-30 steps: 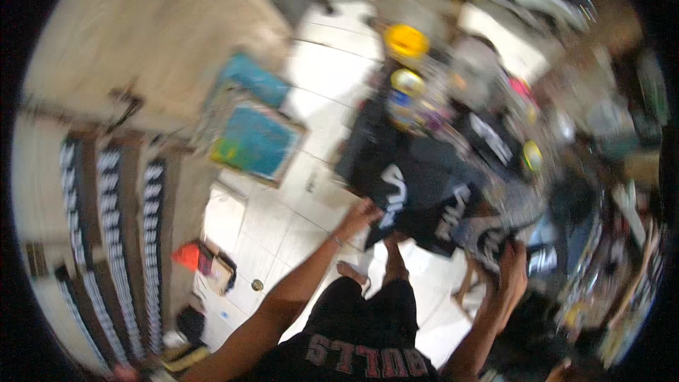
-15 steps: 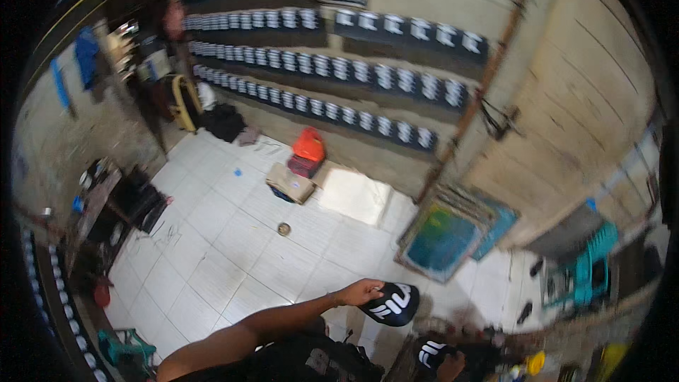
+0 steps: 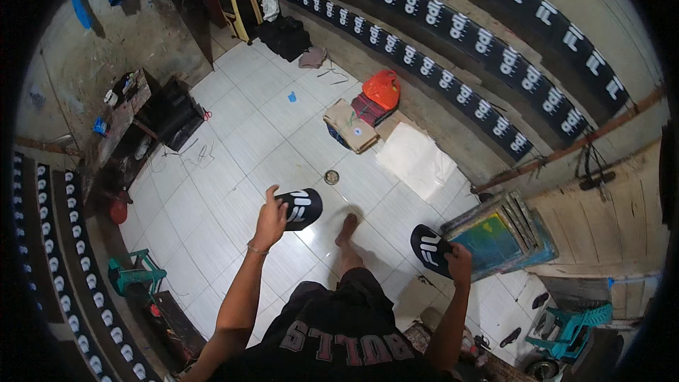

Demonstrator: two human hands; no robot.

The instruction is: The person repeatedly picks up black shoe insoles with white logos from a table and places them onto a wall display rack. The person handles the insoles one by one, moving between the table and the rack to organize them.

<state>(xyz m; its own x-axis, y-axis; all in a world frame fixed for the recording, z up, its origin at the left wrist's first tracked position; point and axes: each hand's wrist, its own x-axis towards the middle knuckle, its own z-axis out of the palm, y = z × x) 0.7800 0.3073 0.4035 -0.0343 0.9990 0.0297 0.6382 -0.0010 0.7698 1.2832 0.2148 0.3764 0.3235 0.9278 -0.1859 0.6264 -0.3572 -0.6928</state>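
In my left hand (image 3: pixel 269 225) is a black rounded piece with white print (image 3: pixel 305 210), shaped like a cap's front panel. My fingers pinch its left edge, and it hangs over the tiled floor. To the right, my right hand (image 3: pixel 460 263) grips the lower right edge of a second black cap panel (image 3: pixel 428 250) with the same kind of white print. This one is tilted and stands out in front of the painted printing frames. The two panels are well apart. My bare foot (image 3: pixel 348 225) shows on the tiles between them.
Rows of similar printed panels (image 3: pixel 424 64) line wall ledges at the upper right, with more rows (image 3: pixel 85 265) at the left. Ahead lie a small round dish (image 3: pixel 331 177), white sheets (image 3: pixel 416 161), folded cardboard (image 3: pixel 350 126) and a red bag (image 3: pixel 382 89). Printing frames (image 3: pixel 495 237) lean at the right; green stools (image 3: pixel 134 273) stand lower left.
My hands have spread apart, the left one toward the left with its panel. The right hand and its panel have come up from the lower edge. My view has turned and tilted down.
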